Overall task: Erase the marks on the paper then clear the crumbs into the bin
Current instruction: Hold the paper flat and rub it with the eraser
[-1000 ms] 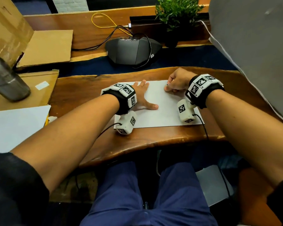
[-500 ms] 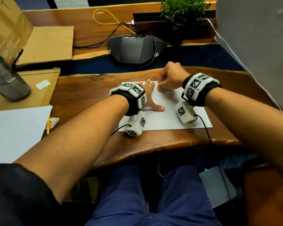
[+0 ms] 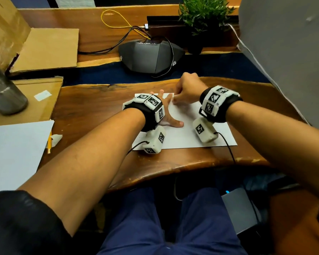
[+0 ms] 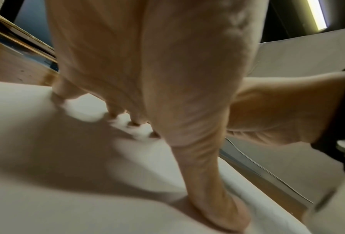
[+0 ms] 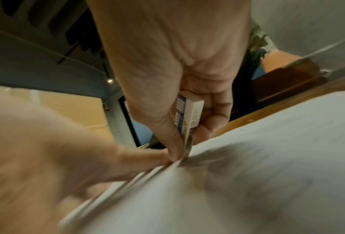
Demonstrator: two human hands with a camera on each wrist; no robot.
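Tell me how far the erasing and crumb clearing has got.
Done: nothing looks finished. In hand: the right hand pinches an eraser whose tip is down on the paper near its far edge, while the left hand presses the sheet flat on the desk. Left: the rest of the rubbing, then the crumbs; no bin is in view.

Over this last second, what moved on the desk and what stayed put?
The right hand, pinching the white sleeved eraser, slid left along the white paper sheet's far edge towards the left hand. That hand stays pressed flat, holding the paper in place.
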